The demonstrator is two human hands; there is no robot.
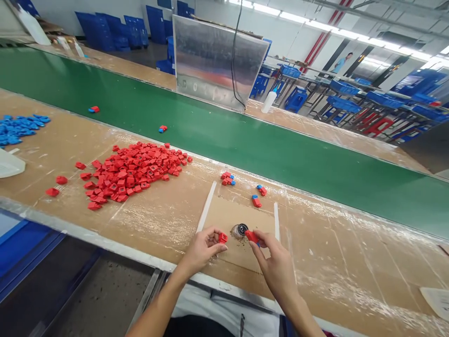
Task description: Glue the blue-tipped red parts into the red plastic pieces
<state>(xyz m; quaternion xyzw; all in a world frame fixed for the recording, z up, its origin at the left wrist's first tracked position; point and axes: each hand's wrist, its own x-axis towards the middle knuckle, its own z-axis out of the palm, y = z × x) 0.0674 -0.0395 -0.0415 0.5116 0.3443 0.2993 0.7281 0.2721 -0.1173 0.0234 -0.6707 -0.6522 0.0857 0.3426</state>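
My left hand (205,247) pinches a small red plastic block (223,238) with a square opening facing up. Between the thumb and fingers of my right hand (275,260) is another red plastic piece (251,236), with a bit of blue showing at its lower side. Just beyond the hands a small round container (242,229) with a dark inside sits on a brown sheet (242,210), dark specks scattered around it. Several red-and-blue pieces (257,201) lie past the sheet. To the left spreads a large heap of red blocks (136,168).
A green conveyor belt (298,150) runs behind the worktable, carrying two red-and-blue pieces (163,128). Blue parts (21,128) are piled at far left. A metal panel (217,63) and a white bottle (269,100) stand beyond the belt. A person (340,63) is in the background.
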